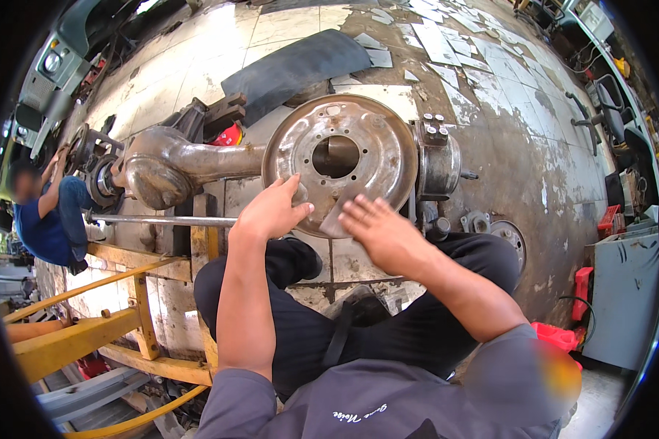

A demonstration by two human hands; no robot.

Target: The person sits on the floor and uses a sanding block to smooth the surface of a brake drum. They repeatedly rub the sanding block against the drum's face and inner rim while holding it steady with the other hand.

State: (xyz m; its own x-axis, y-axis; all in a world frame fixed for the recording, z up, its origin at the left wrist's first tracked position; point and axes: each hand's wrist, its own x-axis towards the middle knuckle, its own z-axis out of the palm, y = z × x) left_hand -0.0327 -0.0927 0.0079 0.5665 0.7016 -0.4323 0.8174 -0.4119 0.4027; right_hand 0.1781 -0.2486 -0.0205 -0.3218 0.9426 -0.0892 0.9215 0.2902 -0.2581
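In front of me stands a round, worn brake backing plate (388, 157) with a central hole ringed by small bolt holes. It sits at the end of a rusty axle housing (165, 164) with a bulging middle. My left hand (271, 211) rests on the plate's lower left, thumb apart and fingers stretched out, holding nothing. My right hand (381, 233) presses a flat brown-grey piece that looks like sandpaper (340, 212) against the lower part of the plate. Its fingers lie over the piece and partly hide it.
A yellow metal frame (150, 314) and a long steel rod (168, 220) lie to my left. Another person (44, 212) crouches at the axle's far left end. A dark curved panel (300, 69) lies on the tiled floor ahead. Right of me are a hub-like part (507, 238) and grey cabinet (622, 300).
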